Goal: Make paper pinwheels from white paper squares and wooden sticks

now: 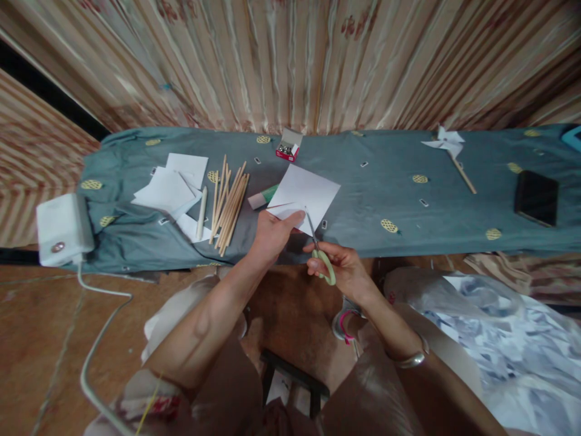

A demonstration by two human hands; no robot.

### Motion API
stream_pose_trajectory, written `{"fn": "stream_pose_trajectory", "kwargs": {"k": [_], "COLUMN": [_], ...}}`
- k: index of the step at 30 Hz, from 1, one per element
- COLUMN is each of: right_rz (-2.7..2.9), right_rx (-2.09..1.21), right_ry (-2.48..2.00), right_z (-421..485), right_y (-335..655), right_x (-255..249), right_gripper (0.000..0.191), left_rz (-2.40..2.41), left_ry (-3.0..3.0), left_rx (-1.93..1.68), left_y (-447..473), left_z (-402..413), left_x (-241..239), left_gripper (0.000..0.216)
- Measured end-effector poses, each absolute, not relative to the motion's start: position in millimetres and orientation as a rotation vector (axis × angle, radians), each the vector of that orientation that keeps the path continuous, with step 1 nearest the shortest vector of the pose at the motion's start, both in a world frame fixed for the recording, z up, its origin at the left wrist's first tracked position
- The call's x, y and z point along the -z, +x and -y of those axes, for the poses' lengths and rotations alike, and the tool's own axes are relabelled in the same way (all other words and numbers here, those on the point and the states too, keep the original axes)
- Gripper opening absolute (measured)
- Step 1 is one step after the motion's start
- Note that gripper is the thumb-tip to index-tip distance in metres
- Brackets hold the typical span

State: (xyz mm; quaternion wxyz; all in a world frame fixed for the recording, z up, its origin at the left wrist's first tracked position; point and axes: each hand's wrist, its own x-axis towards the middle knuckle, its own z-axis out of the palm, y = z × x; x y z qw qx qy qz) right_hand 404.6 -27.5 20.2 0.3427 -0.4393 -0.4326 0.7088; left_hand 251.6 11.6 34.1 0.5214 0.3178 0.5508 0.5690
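My left hand point(275, 232) pinches the near left edge of a square white sheet of paper point(305, 189), thumb on top. In my right hand point(341, 266) is a pair of scissors point(327, 267) with pale green handles. Their blades reach into the near corner of the sheet. Behind the paper, partly covered by it, lies a green and pink tube point(263, 198). A bundle of thin wooden sticks point(232, 209) rests left of my left hand, beside a white pen-like stick point(202, 212) and several loose white paper squares point(167, 191).
A small red box point(288, 145) of metal pins stands open at the back. Farther right lie a paper pinwheel point(447, 145) on a stick and a black phone point(536, 198). A white device point(65, 230) with a cable sits at the left end. Plastic-wrapped white material point(503, 339) is at lower right.
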Motion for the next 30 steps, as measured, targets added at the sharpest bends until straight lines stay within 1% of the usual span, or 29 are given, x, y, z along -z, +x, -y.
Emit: {"fn": "stream_pose_trajectory", "kwargs": {"k": [7,11,19,30], "right_rz": [1.110,1.126,1.078,1.105], "right_rx": [-1.863,-1.864,-1.842,-1.834], "right_ry": [-1.160,-1.174,-1.219,-1.212], "right_z": [27.4,26.5,26.1,26.1], "right_y": [405.2,405.4,403.1,404.8], "right_x": [-18.8,-21.2,-25.0,-22.0], "right_gripper": [0.043,0.043,0.048,0.042], "left_rz": [-1.346,-1.353,-1.340,-1.342], "left_ry": [0.752,0.754,0.763,0.718], "left_rx": [-1.348,-1.345,-1.341,-1.329], "left_y": [251.9,252.0,252.4,253.3], "left_z": [-11.5,-11.2,-10.1,-10.7], "left_x": [-34.4,-33.5,-35.6,-34.2], "left_gripper": [0.029,0.027,0.024,0.018]}}
